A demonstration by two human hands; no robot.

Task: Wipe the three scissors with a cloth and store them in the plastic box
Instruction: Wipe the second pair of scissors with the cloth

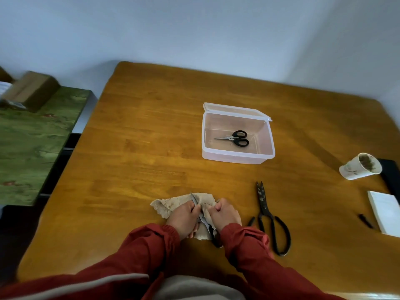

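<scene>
A beige cloth [173,205] lies on the wooden table [134,161] near its front edge. On it rests a pair of scissors [203,219] with silver blades and black handles, tips pointing away from me. My left hand [184,218] grips the cloth and the blades; my right hand [224,214] holds a fold of the cloth beside the scissors. A small black-handled pair of scissors [234,138] lies inside the clear plastic box [268,148], whose lid stands open at the back. A large dark pair of shears [267,215] lies on the table to the right of my hands.
A white paper cup [357,167] lies tipped at the right, next to a dark object [390,174]. A white pad [387,213] and a black pen cap [365,220] sit at the right edge. A green-covered surface [32,144] with cardboard boxes [32,87] stands at the left.
</scene>
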